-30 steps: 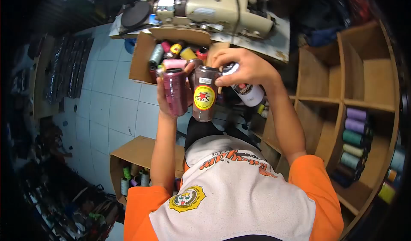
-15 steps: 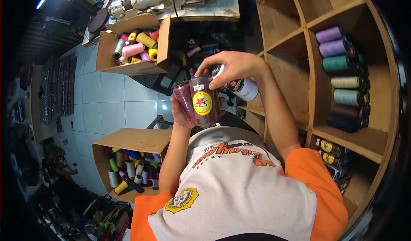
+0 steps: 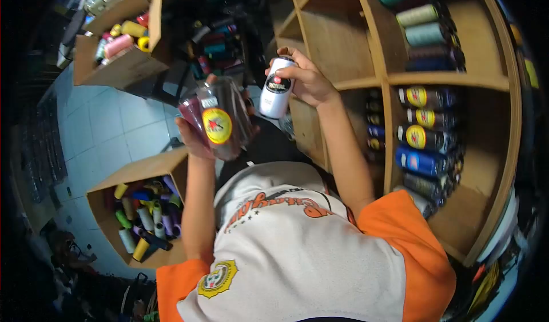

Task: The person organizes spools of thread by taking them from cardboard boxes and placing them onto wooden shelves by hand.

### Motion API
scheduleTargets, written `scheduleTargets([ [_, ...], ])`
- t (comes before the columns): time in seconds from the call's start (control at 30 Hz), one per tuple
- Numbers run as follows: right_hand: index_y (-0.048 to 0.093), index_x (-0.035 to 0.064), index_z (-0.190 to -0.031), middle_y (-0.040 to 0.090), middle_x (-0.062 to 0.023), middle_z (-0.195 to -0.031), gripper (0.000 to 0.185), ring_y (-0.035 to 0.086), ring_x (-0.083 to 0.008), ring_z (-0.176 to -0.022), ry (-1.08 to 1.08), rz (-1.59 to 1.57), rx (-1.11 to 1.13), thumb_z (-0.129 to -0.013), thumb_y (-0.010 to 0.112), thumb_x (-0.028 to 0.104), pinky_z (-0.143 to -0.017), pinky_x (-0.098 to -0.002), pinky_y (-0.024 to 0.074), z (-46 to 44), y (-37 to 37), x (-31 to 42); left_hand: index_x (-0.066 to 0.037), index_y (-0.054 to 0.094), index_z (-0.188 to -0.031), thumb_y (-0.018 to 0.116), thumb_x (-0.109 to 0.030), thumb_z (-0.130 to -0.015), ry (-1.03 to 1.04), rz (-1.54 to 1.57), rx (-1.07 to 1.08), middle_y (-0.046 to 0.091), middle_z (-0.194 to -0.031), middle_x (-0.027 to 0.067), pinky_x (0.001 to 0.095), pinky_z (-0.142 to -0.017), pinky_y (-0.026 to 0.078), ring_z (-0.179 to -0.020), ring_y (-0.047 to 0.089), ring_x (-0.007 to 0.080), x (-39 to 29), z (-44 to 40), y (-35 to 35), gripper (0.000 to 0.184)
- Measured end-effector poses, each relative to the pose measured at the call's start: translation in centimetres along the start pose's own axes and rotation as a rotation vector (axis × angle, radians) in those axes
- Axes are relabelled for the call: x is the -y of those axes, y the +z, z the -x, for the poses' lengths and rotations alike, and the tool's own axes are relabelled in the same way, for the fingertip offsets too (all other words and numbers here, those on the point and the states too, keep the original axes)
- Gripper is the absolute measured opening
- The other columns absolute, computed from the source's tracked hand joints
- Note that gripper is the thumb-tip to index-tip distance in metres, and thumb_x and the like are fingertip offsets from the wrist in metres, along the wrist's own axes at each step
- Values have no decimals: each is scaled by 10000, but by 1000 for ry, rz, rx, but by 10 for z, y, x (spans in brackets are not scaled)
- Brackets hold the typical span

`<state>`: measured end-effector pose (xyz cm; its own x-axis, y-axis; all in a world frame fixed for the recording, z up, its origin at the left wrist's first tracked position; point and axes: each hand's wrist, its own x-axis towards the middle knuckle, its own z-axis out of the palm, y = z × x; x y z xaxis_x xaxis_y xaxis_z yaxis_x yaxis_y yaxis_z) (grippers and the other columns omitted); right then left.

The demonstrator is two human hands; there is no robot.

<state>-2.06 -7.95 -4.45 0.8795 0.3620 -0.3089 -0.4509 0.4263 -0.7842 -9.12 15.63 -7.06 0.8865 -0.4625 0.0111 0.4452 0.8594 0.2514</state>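
Note:
My left hand (image 3: 194,140) is wrapped round several thread spools held upright together. One is a dark brown spool (image 3: 220,145) with a yellow round label; beside it leans a maroon spool (image 3: 193,115). More dark spools behind them are partly hidden. In my right hand (image 3: 309,81) is a white spool (image 3: 274,102) with a black and red label, tilted slightly and gripped near its top. The white spool is apart from the brown one, to its right.
A wooden shelf (image 3: 386,53) on the right holds rows of thread spools. An open carton (image 3: 120,73) of coloured spools stands upper left, another carton (image 3: 143,163) lower left. Dark-coloured spools (image 3: 214,48) lie between carton and shelf.
The view has swung toward the shelf. My right hand has moved the white spool away from the brown spool, and it now stands more upright. My left hand still holds its spools.

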Motion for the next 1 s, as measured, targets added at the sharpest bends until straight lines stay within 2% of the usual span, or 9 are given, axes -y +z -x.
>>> scheduleTargets([
  [0.1,433,-56,-1203,568,-142,-1058,530,592,-216,-940,-27,111,-306,-759,705,43,-820,-327,471,55,-26,-55,-237,120,-1468,617,-742,-657,-35,-3,-6,339,-1393,240,654,-886,431,-1171,476,444,12,27,-6,1077],
  [0.13,512,-80,-1146,601,-146,-1038,466,597,-212,-938,5,162,-396,-761,727,69,-842,-321,461,77,-40,-71,-237,117,-1469,621,-736,-660,-41,-4,-7,336,-1393,244,656,-887,429,-1169,475,448,17,37,-7,1075],
  [0.33,621,-34,-1015,658,-88,-946,324,605,-161,-824,-87,334,-950,-746,751,92,-724,-298,457,177,-132,-97,-241,105,-1475,657,-666,-688,-126,108,-69,343,-1372,279,639,-862,457,-1146,488,452,51,78,-14,1051],
  [0.37,630,13,-1042,642,-73,-943,380,585,-149,-799,-24,510,-1132,-721,781,148,-668,-307,450,181,-150,-93,-240,106,-1475,659,-664,-688,-129,103,-80,347,-1367,281,635,-861,460,-1143,491,451,55,83,-17,1051],
  [0.4,643,130,-1043,607,21,-919,415,525,-92,-792,84,622,-1236,-683,826,228,-615,-275,390,183,-160,-81,-239,108,-1474,662,-662,-687,-129,98,-94,352,-1363,283,631,-860,463,-1140,494,450,58,88,-18,1051],
  [0.5,648,106,-958,613,1,-810,352,523,-109,-582,-43,808,-1303,-666,830,177,-442,-249,384,178,-240,-74,-225,108,-1473,684,-648,-674,-113,130,-152,369,-1348,288,628,-863,462,-1137,501,447,68,96,-19,1072],
  [0.67,636,42,-947,660,-44,-908,436,626,-187,-800,-166,1307,-1385,-604,845,210,-531,-337,496,153,-414,-72,-219,88,-1472,733,-613,-644,-114,163,-188,361,-1362,280,650,-900,421,-1167,480,453,76,107,-27,1121],
  [0.87,582,21,-1117,625,-136,-1108,702,603,-316,-990,52,1602,-1401,-575,822,397,-848,-403,484,122,-378,-32,-234,85,-1473,725,-618,-651,-72,164,-202,332,-1381,280,645,-906,420,-1179,473,445,83,112,-22,1111],
  [1.0,563,24,-1157,605,-143,-1150,799,550,-301,-1096,163,1944,-1503,-561,805,497,-978,-398,396,123,-362,-38,-233,83,-1473,723,-613,-657,-61,165,-174,331,-1382,278,644,-908,418,-1179,472,443,83,113,-19,1104],
])
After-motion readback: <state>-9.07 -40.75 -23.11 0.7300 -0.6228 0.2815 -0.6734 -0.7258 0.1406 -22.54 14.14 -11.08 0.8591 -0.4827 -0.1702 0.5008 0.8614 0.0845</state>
